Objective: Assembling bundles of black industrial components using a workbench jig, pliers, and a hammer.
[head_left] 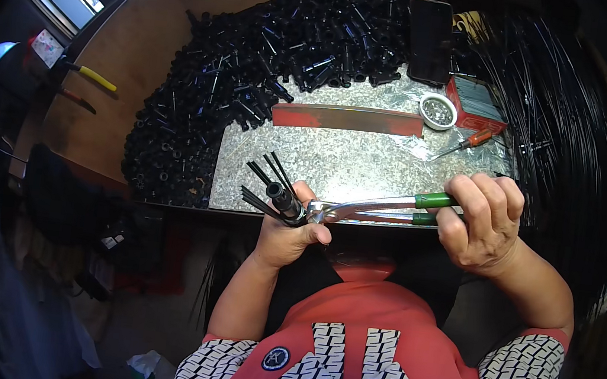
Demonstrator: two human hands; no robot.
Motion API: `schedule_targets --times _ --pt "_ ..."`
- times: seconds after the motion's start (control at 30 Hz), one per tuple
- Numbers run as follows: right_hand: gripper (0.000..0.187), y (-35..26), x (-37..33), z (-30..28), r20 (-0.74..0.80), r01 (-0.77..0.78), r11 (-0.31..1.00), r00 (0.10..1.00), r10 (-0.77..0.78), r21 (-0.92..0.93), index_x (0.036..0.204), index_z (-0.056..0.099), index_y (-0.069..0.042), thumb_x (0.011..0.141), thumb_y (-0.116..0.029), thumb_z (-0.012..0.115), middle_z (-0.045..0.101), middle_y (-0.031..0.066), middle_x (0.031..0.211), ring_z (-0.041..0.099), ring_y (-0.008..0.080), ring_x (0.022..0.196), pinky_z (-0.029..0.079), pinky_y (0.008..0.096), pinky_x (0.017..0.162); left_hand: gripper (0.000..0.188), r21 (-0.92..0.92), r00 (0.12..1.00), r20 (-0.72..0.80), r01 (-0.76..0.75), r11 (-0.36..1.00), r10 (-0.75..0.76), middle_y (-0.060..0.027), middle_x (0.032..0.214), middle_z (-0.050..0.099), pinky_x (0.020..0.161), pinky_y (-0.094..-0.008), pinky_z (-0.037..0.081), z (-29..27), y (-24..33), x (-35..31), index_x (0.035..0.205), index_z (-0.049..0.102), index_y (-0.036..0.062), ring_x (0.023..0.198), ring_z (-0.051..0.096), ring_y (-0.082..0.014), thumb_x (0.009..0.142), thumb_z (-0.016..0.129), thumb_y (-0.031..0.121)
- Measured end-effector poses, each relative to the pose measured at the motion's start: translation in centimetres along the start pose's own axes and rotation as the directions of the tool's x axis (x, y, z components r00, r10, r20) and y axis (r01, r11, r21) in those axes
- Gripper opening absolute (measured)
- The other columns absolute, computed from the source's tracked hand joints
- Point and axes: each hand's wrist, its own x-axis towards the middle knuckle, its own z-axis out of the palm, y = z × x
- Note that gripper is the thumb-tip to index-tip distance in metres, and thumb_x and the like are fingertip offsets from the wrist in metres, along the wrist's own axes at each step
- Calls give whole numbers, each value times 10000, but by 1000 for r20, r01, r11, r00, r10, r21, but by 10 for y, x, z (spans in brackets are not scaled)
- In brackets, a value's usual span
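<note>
In front of my body, my left hand [284, 241] grips a black tubular part [281, 197] with several thin black rods fanning out from it to the upper left. My right hand [488, 224] is closed round the green grips of a pair of end-cutting pliers [373, 203]. The metal jaws of the pliers lie against the side of the tubular part, between my left thumb and fingers. What exactly the jaws bite on is too small to tell.
A large heap of black tubular parts [259, 57] covers the back and left. Behind my hands lie a red-and-grey bar [349, 120], a white bowl of small metal bits [438, 112], a red box [475, 106], a screwdriver [474, 141] and a dark phone [429, 41]. Long black rods [566, 122] fill the right.
</note>
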Motion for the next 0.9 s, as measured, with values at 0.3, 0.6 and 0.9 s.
schedule_targets --times 0.3,0.6,0.9 --pt "240 -1 -4 -6 425 -363 795 893 148 485 753 474 -59 713 -143 695 530 106 780 529 263 694 418 364 640 617 78 993 -91 -63 995 70 26 752 531 609 -218 389 -11 -9 -12 829 515 69 678 497 -75 510 863 466" --pt "218 -13 -14 -13 887 -960 -236 237 -396 151 888 581 19 804 -106 739 675 83 728 646 149 595 510 261 556 690 290 948 165 -309 906 271 0 686 525 523 -232 401 -15 -7 -12 980 516 27 589 507 -99 585 804 513" --pt "577 -11 -11 -27 844 -947 -166 321 -430 275 1217 417 8 769 -115 760 597 95 759 633 204 644 510 302 576 537 304 938 295 -273 913 182 -41 729 651 533 -224 410 -10 15 -1 922 706 2 608 544 -79 553 886 347"
